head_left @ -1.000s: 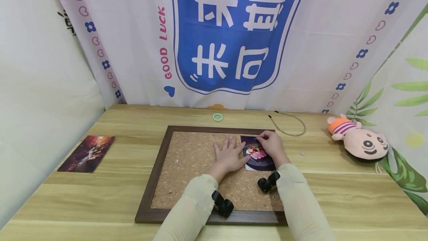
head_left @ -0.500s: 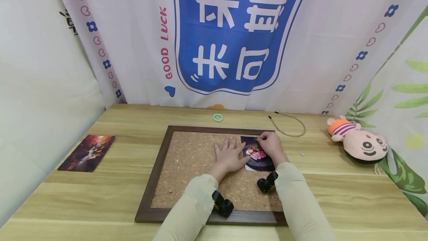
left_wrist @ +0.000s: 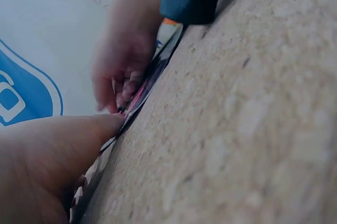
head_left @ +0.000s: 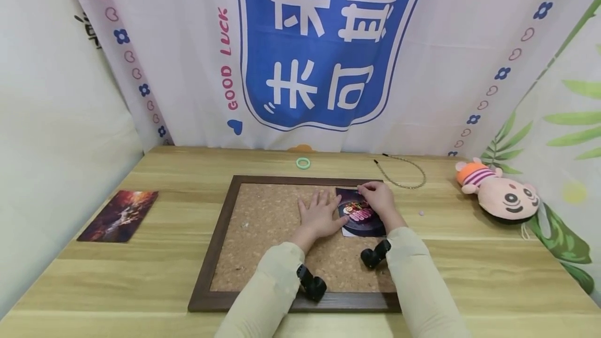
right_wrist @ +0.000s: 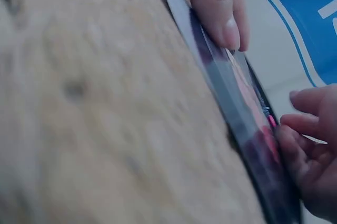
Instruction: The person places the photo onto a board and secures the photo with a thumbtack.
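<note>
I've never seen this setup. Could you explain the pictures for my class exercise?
There's no machine: a person works bare-handed. The wide picture comes from a head-worn camera, the two close ones from wrist cameras. On the table lie a framed corkboard, a dark print, a green ring, a thin necklace and a plush toy. The left hand lies spread on the cork, thumb on a food photo. The right hand pinches a tiny thing, too small to identify, by that photo's top.

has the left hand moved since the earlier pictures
No; judged against the brown frame in the head view, the left hand stays in the same place.
</note>
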### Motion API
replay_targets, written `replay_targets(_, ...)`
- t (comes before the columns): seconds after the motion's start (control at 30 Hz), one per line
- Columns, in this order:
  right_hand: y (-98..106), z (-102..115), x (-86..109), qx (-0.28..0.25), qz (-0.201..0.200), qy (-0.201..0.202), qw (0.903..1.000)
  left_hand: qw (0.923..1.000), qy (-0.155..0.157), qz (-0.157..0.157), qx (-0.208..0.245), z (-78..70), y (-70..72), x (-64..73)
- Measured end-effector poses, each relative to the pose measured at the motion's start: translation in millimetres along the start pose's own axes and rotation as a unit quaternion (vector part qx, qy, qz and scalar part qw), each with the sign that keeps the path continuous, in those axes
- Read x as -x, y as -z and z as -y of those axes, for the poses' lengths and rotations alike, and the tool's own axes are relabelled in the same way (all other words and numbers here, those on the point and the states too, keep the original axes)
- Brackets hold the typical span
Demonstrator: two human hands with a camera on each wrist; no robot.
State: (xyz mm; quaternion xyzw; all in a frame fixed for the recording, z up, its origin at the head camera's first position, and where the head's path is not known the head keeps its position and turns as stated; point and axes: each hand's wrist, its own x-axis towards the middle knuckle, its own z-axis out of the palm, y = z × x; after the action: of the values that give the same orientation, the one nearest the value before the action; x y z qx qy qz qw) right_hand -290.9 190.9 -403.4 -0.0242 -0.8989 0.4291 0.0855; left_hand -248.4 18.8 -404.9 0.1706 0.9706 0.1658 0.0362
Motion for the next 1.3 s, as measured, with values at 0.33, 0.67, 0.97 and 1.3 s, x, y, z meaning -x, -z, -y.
replay_targets(0.33,44,28,-5.8,-0.034,0.068,0.047,0.996,0.9959,-0.006,0.022,0.087,11.4,30.8,-3.9)
replay_targets(0.67,103,20,-4.3,-0.029,0.09,0.102,0.9902,0.9843,0.004,-0.016,0.176,70.8,90.5,17.0)
replay_targets(0.97,128,-24,17.4,-0.005,0.082,0.082,0.9933,0.9705,0.018,-0.089,0.224,160.1,121.8,54.5)
replay_targets(1.3,130,-61,27.6,0.025,0.066,0.087,0.9937,0.9689,0.081,-0.145,0.184,240.5,132.8,110.8)
